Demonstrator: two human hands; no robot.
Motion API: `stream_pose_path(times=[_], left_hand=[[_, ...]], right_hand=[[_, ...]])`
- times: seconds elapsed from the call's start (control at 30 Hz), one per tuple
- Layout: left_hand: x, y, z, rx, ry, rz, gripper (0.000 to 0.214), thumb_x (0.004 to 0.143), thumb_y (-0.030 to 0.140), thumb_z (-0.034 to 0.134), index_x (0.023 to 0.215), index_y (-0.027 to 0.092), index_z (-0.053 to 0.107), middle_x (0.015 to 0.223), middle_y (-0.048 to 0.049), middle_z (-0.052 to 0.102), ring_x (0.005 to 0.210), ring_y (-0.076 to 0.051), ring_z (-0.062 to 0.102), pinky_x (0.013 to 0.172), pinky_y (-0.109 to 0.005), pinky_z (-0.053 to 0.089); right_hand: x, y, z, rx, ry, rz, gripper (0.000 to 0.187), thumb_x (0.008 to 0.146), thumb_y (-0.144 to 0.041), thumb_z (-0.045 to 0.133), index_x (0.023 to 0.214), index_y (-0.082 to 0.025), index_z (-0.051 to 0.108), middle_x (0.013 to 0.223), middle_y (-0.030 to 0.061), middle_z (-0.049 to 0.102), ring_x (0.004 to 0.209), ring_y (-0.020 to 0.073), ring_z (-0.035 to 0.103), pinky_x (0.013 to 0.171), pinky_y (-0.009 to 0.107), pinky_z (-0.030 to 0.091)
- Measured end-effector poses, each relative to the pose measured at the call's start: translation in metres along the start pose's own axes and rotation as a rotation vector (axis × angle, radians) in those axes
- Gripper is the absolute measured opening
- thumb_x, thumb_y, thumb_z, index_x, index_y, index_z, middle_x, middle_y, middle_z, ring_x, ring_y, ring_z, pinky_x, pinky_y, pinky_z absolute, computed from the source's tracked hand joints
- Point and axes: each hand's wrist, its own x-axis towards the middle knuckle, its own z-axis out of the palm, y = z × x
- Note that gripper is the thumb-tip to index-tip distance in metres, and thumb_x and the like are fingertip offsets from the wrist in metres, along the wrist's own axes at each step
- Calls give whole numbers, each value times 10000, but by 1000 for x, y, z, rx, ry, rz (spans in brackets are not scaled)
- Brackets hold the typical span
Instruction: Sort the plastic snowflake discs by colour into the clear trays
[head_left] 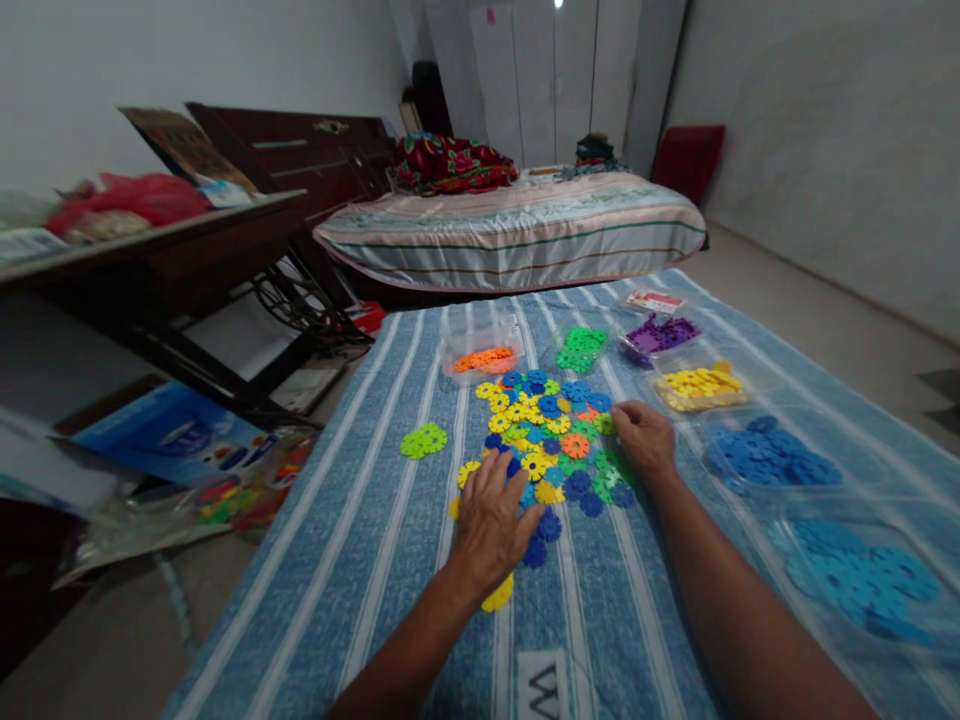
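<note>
A pile (551,430) of coloured flower-shaped plastic pieces is lying in the middle of a blue striped cloth (360,520), and both hands are resting on its near edges. The left hand (491,520) is lying flat, palm down, over the near left corner of the pile. Its fingers are spread apart and covering a few blue and yellow pieces, and it is gripping nothing. A yellow piece (498,595) is peeking out from under its wrist. The right hand (643,438) is sitting on the right edge of the pile with its fingers curling down onto green pieces. This view is not showing whether it is pinching one. The two hands are well apart, and the near part of the pile is lying between them.

A small green cluster (424,440) is lying by itself on the cloth, left of the pile and beyond the left hand. Clear tubs are sitting in an arc beyond and to the right of the pile:
- an orange tub (484,358)
- a green tub (581,348)
- a purple tub (660,335)
- a yellow tub (699,388), just beyond the right hand
- a blue tub (765,455), beside the right forearm
- a light blue tub (862,580), nearest the camera

A bed (517,235) is standing past the far end of the cloth, and a dark wooden table (150,250) is standing on the left.
</note>
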Motion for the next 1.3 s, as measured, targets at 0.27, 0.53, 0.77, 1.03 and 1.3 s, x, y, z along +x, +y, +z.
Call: stream_pose_path(times=[0.27, 0.53, 0.77, 1.03, 1.3], left_hand=[[14, 6, 1, 46, -37, -25, 330, 869, 277, 618, 1184, 184, 644, 1420, -172, 523, 1371, -367, 410, 1091, -587, 361], [36, 2, 0, 81, -81, -28, 262, 892, 270, 587, 1118, 166, 671, 1343, -168, 577, 1329, -349, 454, 1091, -535, 368], [38, -5, 5, 93, -47, 56, 174, 911, 223, 537, 1016, 181, 668, 1293, -147, 596, 1283, -321, 478, 1073, -527, 373], [49, -11, 0, 115, 65, 137, 268, 954, 159, 381, 848, 197, 624, 969, -105, 658, 993, -252, 576, 924, -419, 447], [77, 1, -19, -26, 91, -27, 297, 942, 195, 354, 711, 217, 540, 727, -46, 600, 733, -194, 572, 716, -301, 438]], right_hand=[[0, -1, 2, 20, 2, -1, 361, 758, -484, 489, 740, -205, 717, 679, 21, 671, 679, 192, 602, 668, 292, 412], [2, 1, 3, 17, 7, -1, 358, 758, -487, 492, 735, -209, 717, 675, 15, 666, 681, 189, 602, 663, 289, 415], [1, -1, 2, 30, 10, -9, 362, 766, -479, 490, 746, -207, 728, 686, 18, 680, 671, 188, 603, 658, 291, 416], [2, -2, 2, 15, 5, -2, 355, 766, -474, 488, 743, -213, 726, 689, 16, 686, 680, 186, 609, 662, 285, 410], [1, -4, 4, -8, 16, -21, 342, 801, -450, 473, 741, -224, 723, 702, 9, 688, 682, 177, 602, 643, 273, 397]])
